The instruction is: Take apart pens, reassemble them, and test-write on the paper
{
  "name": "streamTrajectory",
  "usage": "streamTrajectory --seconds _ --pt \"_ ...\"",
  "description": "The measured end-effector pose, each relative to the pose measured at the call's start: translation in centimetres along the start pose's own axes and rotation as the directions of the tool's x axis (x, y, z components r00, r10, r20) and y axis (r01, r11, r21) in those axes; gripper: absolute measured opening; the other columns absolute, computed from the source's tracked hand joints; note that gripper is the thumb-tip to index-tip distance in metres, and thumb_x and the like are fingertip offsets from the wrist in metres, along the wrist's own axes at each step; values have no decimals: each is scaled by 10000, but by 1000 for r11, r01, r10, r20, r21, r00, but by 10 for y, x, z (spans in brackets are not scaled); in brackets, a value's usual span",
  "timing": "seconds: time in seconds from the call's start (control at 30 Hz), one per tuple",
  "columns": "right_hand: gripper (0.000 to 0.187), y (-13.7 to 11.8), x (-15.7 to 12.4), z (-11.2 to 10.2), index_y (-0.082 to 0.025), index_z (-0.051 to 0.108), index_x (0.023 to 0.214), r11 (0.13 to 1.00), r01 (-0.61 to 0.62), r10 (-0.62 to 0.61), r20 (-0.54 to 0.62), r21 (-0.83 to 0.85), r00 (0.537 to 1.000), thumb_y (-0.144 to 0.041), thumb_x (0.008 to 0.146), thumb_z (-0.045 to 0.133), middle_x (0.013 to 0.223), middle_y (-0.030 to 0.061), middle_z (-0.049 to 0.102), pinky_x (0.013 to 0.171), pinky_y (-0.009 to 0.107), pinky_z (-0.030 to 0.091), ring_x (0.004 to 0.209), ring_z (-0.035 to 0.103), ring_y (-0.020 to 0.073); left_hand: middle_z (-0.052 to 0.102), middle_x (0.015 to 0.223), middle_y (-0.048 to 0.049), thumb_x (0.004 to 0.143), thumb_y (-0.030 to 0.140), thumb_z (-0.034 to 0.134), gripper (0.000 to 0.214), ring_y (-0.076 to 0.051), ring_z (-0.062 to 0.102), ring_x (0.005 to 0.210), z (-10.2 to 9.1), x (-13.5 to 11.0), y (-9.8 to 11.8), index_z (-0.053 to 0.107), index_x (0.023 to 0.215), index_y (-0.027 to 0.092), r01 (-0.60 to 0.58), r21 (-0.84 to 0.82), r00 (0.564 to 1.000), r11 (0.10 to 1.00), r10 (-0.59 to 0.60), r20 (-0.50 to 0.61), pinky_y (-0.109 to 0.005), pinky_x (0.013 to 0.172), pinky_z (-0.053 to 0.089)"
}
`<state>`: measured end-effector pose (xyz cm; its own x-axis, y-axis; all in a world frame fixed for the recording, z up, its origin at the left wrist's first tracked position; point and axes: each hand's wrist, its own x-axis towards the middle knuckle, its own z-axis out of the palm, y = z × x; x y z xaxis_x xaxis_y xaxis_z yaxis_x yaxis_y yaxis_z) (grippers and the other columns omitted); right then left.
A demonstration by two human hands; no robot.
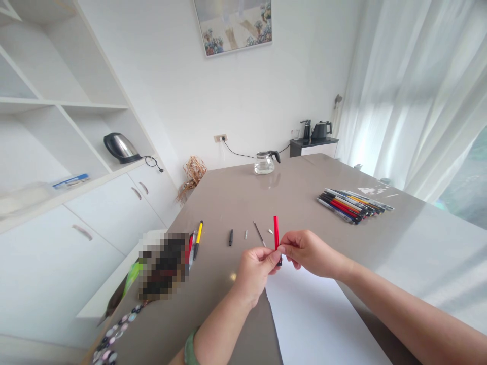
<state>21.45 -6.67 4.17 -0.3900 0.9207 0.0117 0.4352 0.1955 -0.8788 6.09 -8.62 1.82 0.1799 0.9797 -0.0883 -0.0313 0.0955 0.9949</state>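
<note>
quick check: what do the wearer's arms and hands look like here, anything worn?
Both forearms are bare, no sleeves in view. The left hand has a green bangle at the wrist. The right hand shows no ring, watch or glove. No markings visible.

Glass jug (265, 162) at table's (228, 203) far edge, kettle (118, 147) on shelf, pen row (352, 204) w/ curtain behind.

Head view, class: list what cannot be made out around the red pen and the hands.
- Lower end of the red pen: covered by fingertips of the left hand and right hand.
- Small parts on the table: too small to identify.
- Object at the table's left edge: blurred out.
- White sheet: cut off by the bottom edge.
</note>
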Motion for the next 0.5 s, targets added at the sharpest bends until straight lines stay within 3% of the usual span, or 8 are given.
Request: streamTrajectory --seconds 0.13,0.27,0.5 --pt "195 3 0 -4 -169 554 658 1000 -11 11 75 3 997 -303 743 440 486 -27 535 429 196 363 429 497 88 570 614 -42 664 401 600 298 -126 512 612 0 -1 -1 591 655 103 -26 -8 999 1000 26 44 -264 609 412" --pt "220 2 -1 -6 -159 564 673 1000 -23 24 100 -12 995 -330 741 443 476 -20 543 431 195 363 426 498 89 586 695 -68 694 411 565 313 -137 524 659 -1 0 -3 600 735 102 1 -49 998 999 2 69 -271 625 419" --pt "239 6 5 -13 -153 536 663 996 -74 81 138 -55 987 -355 741 435 509 -12 549 434 181 374 446 524 88 559 710 -55 711 422 538 305 -114 508 611 -7 5 -8 572 750 122 -10 -118 1000 993 6 -29 -259 589 423"
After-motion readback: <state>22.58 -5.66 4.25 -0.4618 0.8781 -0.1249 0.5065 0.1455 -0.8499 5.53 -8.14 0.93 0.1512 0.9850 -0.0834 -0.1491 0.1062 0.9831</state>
